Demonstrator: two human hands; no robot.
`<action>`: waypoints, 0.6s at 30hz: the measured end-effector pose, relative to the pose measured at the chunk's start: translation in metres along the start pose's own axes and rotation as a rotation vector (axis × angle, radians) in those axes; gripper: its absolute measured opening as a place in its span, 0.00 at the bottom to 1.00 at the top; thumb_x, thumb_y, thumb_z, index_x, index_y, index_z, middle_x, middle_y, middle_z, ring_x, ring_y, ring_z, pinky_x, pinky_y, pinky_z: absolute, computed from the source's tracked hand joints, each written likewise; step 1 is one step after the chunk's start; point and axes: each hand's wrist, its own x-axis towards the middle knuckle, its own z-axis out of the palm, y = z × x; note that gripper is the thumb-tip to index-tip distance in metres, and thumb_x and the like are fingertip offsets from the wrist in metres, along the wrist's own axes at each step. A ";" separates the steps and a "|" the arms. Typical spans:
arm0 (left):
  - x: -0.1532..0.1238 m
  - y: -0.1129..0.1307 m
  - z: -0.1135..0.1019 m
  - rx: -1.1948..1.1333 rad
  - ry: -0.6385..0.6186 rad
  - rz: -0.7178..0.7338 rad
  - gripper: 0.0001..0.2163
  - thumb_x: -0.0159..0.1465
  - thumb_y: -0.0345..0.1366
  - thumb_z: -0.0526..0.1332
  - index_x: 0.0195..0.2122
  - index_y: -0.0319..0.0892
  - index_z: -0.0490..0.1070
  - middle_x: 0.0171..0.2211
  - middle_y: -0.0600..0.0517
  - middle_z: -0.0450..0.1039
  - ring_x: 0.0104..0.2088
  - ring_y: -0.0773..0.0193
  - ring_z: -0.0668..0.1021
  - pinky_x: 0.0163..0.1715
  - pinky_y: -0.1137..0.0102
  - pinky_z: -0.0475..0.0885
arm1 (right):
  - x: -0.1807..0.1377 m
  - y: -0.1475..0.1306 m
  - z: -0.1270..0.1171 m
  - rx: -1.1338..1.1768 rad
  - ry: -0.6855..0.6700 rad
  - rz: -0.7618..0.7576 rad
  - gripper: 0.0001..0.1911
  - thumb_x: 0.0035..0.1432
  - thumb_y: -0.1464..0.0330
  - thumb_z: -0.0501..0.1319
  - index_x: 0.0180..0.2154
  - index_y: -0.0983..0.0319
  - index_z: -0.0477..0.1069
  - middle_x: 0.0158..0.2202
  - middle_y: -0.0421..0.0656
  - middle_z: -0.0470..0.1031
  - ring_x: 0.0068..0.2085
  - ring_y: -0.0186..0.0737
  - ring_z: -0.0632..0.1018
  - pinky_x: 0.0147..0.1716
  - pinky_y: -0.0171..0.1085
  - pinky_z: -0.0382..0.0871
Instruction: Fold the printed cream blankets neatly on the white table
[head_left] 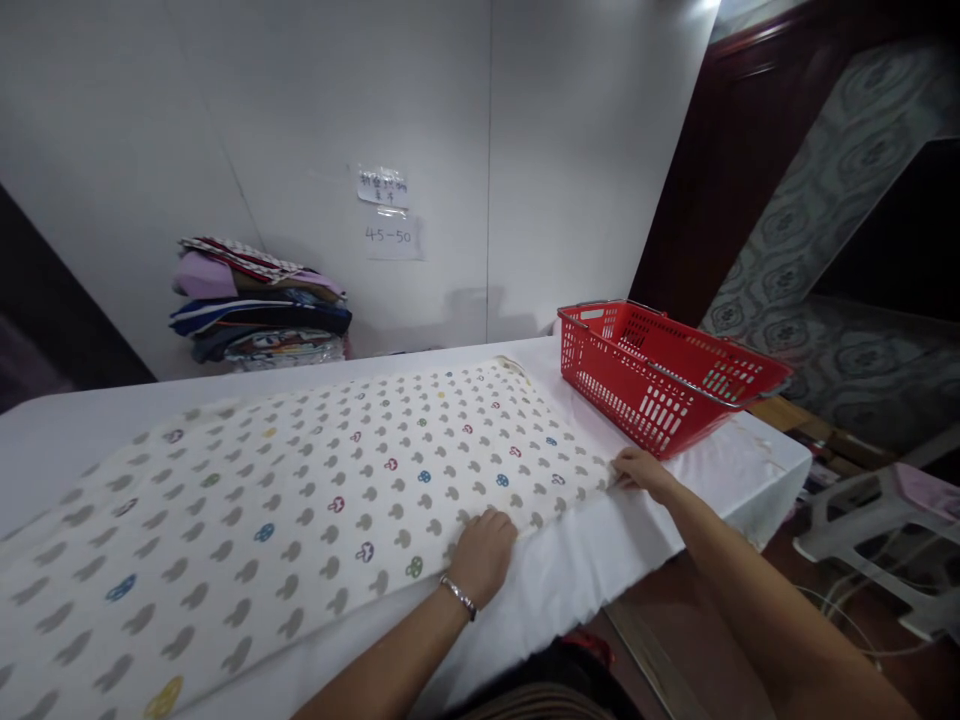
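Note:
A wide white cloth (pixel 315 480) printed with grey mushrooms and a few coloured ones lies spread over the table. My left hand (pixel 484 555), with a bracelet at its wrist, rests on the cloth close to the near edge. Its fingers are slightly bent and lie on the fabric, and the thumb is hard to make out. At the near right corner of the cloth, my right hand (pixel 639 470) pinches the fabric between thumb and fingers. That hand is just in front of a red plastic basket (pixel 660 385).
Folded fabrics (pixel 262 305) are stacked against the wall at the back left. Two paper notes (pixel 390 235) are taped to the wall. The table (pixel 757 460) has a white cover and ends at the right. Beyond it, a light plastic stool (pixel 862 540) stands on the floor.

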 end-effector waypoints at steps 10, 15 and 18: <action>-0.002 -0.007 -0.001 -0.207 0.073 0.033 0.07 0.60 0.27 0.51 0.34 0.42 0.68 0.37 0.50 0.69 0.40 0.61 0.68 0.41 0.64 0.64 | 0.001 0.001 0.009 0.308 -0.035 0.040 0.10 0.40 0.73 0.62 0.28 0.61 0.63 0.16 0.32 0.64 0.17 0.30 0.66 0.16 0.28 0.58; -0.002 -0.015 -0.011 -0.271 0.054 0.044 0.07 0.61 0.29 0.52 0.32 0.42 0.68 0.34 0.52 0.70 0.38 0.64 0.69 0.41 0.66 0.66 | 0.012 0.018 0.009 0.046 0.151 -0.076 0.09 0.40 0.75 0.60 0.28 0.61 0.65 0.13 0.31 0.62 0.14 0.30 0.64 0.13 0.29 0.53; 0.000 -0.036 -0.018 -0.254 0.090 -0.017 0.07 0.62 0.31 0.51 0.33 0.43 0.69 0.39 0.51 0.71 0.42 0.63 0.70 0.45 0.65 0.66 | 0.020 0.026 0.008 -0.167 0.082 -0.082 0.09 0.40 0.76 0.59 0.30 0.63 0.68 0.15 0.35 0.66 0.14 0.31 0.65 0.13 0.30 0.54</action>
